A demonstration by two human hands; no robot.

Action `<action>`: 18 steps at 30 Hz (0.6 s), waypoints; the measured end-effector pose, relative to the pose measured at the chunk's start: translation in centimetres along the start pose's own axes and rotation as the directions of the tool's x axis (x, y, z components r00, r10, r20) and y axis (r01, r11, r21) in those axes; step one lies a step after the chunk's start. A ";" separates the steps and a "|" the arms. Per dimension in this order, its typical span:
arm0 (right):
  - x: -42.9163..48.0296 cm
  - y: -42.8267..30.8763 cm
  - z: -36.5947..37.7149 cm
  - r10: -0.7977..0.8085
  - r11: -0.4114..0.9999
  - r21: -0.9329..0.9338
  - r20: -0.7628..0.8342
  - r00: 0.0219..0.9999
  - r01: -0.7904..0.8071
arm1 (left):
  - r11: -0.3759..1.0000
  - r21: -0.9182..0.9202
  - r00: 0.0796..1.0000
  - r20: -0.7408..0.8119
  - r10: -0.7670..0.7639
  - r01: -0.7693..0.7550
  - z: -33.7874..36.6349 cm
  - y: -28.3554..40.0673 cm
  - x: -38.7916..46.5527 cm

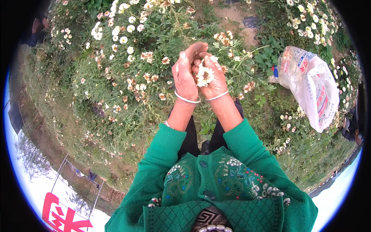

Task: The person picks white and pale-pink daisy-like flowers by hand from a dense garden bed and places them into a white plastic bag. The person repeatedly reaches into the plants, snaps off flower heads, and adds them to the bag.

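My right hand is curled around picked white flowers with brown centres; pale petals also show above its thumb. Close against it, my left hand is cupped, thumb raised and fingers bent inward. Whether any flowers rest in my left palm is hidden where the two hands meet. Both hands are over a flowering bush that bears white blooms and browned, withered heads. A white bangle is on my left wrist and another bangle on my right.
A white plastic sack with printed writing lies among the plants at right. Bare soil shows beyond the bush. Parts of other people appear at the far left and far right rims. A red-lettered sign is at lower left.
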State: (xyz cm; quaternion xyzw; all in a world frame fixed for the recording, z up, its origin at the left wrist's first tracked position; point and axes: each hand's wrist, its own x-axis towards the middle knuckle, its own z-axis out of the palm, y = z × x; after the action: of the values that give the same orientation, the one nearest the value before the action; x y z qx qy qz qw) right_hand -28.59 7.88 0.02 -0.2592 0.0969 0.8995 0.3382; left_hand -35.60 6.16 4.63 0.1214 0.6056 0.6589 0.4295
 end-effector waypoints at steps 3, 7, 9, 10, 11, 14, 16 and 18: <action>-1.5 -3.1 -1.1 0.085 0.969 0.227 0.053 0.995 -0.095 | 0.981 -0.176 0.994 0.077 -0.073 0.086 2.3 -0.5 0.0; -5.9 -10.9 -0.5 0.035 0.990 0.127 0.198 0.980 -0.061 | 0.812 -0.482 0.943 0.216 -0.252 0.328 2.2 -2.7 0.1; -10.0 -18.7 0.1 -0.081 0.997 0.009 0.146 0.986 0.080 | 0.788 -0.457 0.908 0.281 -0.312 0.412 2.3 -4.7 -0.5; -12.5 -22.8 0.4 -0.202 0.978 -0.024 0.158 0.967 0.208 | 0.818 -0.380 0.898 0.272 -0.347 0.431 2.3 -5.4 -1.1; -15.0 -27.4 0.5 -0.318 0.941 -0.076 0.123 0.940 0.329 | 0.822 -0.331 0.884 0.245 -0.399 0.463 2.6 -5.7 -1.8; -20.6 -40.8 0.3 -0.712 0.495 -0.733 -0.035 0.701 0.466 | 0.868 -0.156 0.876 0.198 -0.440 0.471 1.6 -6.9 -3.0; -20.9 -47.8 -2.5 -0.907 -0.152 -0.986 0.109 0.406 -0.073 | 0.899 0.010 0.886 0.163 -0.434 0.438 0.0 -7.6 -3.2; -21.2 -51.7 -6.2 -0.782 -0.569 -0.605 0.188 0.594 -0.558 | 0.909 0.335 0.946 0.114 -0.302 0.250 -1.6 -7.8 -2.8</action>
State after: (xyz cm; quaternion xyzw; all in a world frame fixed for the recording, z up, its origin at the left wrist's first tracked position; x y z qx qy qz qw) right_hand 21.43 32.81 6.07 -0.7281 -0.6723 0.1312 0.0263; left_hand -31.72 2.27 -1.76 0.1550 0.6770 0.4737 0.5416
